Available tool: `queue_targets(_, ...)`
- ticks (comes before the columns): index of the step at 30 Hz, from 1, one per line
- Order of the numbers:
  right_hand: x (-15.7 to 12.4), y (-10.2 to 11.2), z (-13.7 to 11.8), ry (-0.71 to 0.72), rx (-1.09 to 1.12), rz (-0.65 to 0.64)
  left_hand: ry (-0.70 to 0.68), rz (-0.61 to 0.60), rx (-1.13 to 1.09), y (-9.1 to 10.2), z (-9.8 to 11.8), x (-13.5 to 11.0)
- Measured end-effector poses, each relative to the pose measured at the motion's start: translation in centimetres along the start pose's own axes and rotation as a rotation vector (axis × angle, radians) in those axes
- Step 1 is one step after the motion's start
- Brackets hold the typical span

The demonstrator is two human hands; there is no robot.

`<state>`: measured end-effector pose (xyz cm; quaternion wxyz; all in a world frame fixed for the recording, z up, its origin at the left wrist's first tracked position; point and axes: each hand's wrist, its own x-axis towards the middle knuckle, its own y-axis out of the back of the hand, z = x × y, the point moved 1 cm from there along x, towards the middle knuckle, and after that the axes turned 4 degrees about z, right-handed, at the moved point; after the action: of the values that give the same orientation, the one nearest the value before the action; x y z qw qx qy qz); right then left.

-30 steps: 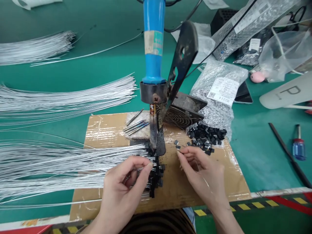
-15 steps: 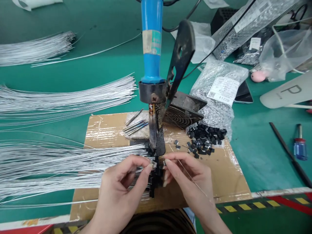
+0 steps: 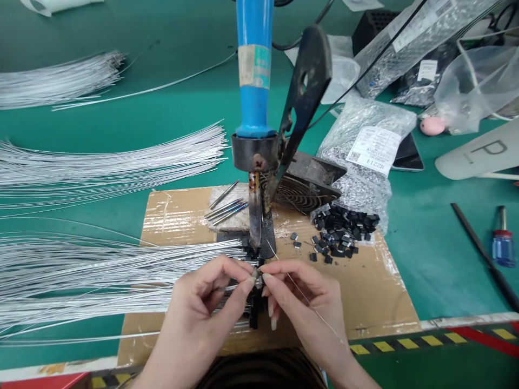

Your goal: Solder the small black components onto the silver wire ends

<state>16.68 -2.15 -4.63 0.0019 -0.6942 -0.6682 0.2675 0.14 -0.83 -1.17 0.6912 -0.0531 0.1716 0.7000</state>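
My left hand (image 3: 211, 308) is closed in a pinch on a small whitish, silvery piece (image 3: 255, 274), possibly a wire end. Opposite it, my right hand (image 3: 308, 308) pinches a small connector (image 3: 260, 280), its tips nearly meeting the left fingertips. A thin solder wire (image 3: 298, 289) runs through the right hand's fingers and back over the hand. Just above both hands, a blue-handled soldering iron (image 3: 254, 216) points down in a black stand (image 3: 255, 151). Under the fingers lies a row of black connectors (image 3: 254, 316) on the ends of white wires (image 3: 162, 270).
Loose black connectors (image 3: 344, 232) lie piled on the cardboard (image 3: 365, 292) at right, by a labelled plastic bag (image 3: 365, 135). A fan (image 3: 308, 183) and spare iron tips (image 3: 227, 210) are behind. More wire bundles (image 3: 121, 162) cover the left; a screwdriver (image 3: 503, 243) lies far right.
My right hand has moved left, bringing the connector up to the piece in my left hand. The left hand has stayed nearly still. The view has shifted slightly.
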Motion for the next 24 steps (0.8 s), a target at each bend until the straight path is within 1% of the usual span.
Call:
queue_targets(4, -0.2, -0.1, -0.2, -0.016, -0.02, 0.028, 0.094, 0.039, -0.025, -0.3, 0.9, -0.2)
queue_targets(10, -0.3, -0.1, -0.2, -0.01, -0.05, 0.039, 0.113, 0.012, -0.04, -0.3, 0.9, -0.2)
queue_targets(12, -0.4, 0.0, 0.0, 0.014, -0.085, 0.034, 0.116, 0.006, -0.046, -0.4, 0.9, -0.2)
queue_targets(14, -0.4, 0.2, 0.1, 0.077, -0.152, 0.014, 0.109, 0.013, -0.064, -0.5, 1.0, -0.1)
queue_targets(16, -0.5, 0.5, 0.0, 0.19, -0.25, 0.019, 0.098, 0.03, -0.077, -0.6, 1.1, -0.1)
queue_targets(20, -0.7, 1.0, -0.1, 0.457, -0.468, 0.113, 0.061, 0.035, -0.016, -0.4, 0.6, 0.3)
queue_targets(22, -1.0, 1.1, -0.2, 0.495, -0.525, 0.154, 0.029, 0.01, 0.011, -0.2, 0.2, 0.5)
queue_targets(24, -1.3, 1.0, -0.3, 0.454, -0.518, 0.189, 0.009, -0.01, 0.012, -0.1, -0.1, 0.8)
